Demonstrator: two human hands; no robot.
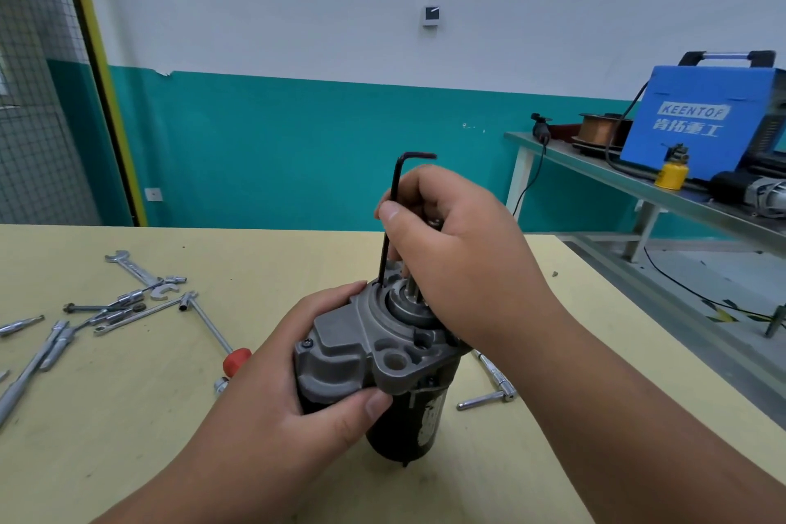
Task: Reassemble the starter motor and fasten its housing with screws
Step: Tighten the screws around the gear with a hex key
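Observation:
The starter motor (383,357) stands upright on the yellow table (127,417), its grey cast housing on top of a black cylindrical body. My left hand (293,379) grips the housing from the left, thumb on its front edge. A black L-shaped hex key (393,204) stands vertically with its lower tip at the housing's back rim. My right hand (451,242) holds the key's long shaft between thumb and fingers, above the motor's central shaft. The screw under the key tip is hidden.
Spanners, sockets and extension bars (127,302) lie scattered at the left. A red-handled screwdriver (236,359) lies just left of the motor, a chrome ratchet bar (493,383) to its right. A blue welder (701,119) sits on a side bench at the far right.

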